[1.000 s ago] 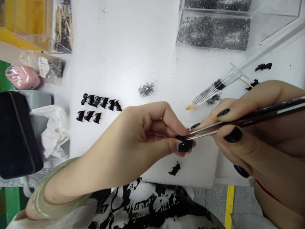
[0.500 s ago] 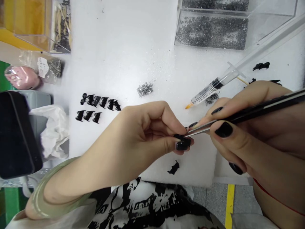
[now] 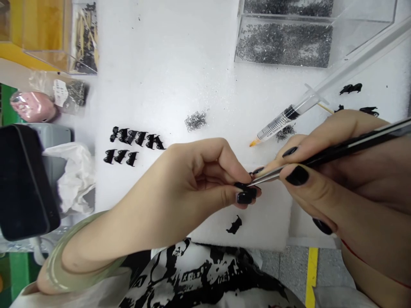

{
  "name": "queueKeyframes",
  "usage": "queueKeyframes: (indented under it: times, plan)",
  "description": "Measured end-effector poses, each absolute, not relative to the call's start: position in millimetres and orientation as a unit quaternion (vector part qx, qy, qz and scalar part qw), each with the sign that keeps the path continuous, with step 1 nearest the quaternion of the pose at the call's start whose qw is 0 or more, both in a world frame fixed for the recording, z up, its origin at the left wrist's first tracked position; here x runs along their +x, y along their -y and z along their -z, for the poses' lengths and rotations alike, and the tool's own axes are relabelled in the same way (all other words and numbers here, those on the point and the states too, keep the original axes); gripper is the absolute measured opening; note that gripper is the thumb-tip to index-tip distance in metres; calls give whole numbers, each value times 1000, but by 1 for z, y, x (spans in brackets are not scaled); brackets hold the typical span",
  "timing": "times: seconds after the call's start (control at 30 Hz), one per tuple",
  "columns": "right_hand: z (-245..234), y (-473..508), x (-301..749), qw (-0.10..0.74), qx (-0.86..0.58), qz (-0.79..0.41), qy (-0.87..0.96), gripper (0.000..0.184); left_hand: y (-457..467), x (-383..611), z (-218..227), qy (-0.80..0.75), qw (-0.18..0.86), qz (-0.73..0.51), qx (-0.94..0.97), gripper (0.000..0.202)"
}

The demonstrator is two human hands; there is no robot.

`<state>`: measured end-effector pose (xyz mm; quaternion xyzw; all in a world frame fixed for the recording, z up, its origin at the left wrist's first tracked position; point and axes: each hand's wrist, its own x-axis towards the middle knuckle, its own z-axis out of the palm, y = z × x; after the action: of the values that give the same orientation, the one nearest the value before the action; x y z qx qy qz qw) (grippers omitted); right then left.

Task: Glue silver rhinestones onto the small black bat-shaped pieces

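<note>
My left hand (image 3: 186,184) pinches a small black piece (image 3: 252,191) between thumb and fingers; most of it is hidden. My right hand (image 3: 321,171) is closed around black-handled tweezers (image 3: 334,152), whose metal tips meet at the black piece. Below my hands, one loose black figure-shaped piece (image 3: 235,224) lies on a white foam pad (image 3: 269,231). A syringe (image 3: 272,125) with an orange tip rests just above my right hand. Left of it is a little heap of shiny silver-grey bits (image 3: 195,120). Several black pieces (image 3: 138,137) stand in two rows beyond my left wrist.
A clear box (image 3: 282,45) of silvery bits stands at the top right. More black pieces (image 3: 351,88) lie at the right. Along the left are a clear box with sticks (image 3: 85,38), a pink wrapped item (image 3: 34,106), crumpled tissue (image 3: 75,179) and a dark phone-like device (image 3: 27,184).
The tweezers' tips have closed together at the black piece, and my right thumb has shifted slightly left. My left hand keeps its pinch. The view has shifted a little.
</note>
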<state>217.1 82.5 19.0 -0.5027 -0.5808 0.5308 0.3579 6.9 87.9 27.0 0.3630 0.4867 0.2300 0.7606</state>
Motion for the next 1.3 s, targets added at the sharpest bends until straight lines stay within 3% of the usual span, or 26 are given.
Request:
queueKeyframes:
  times: [0.1,0.7,1.3]
  plan:
    - [-21,-84,221,315,-501,-566,574,5,-88,6,-25,-480,762,-237,365,15]
    - [-24,-79,212,396,-494,-547,547,13,-91,3,-22,-436,801,-256,322,11]
    - [-24,-77,215,373,-487,-537,579,17,-91,2,-27,-450,802,-226,320,11]
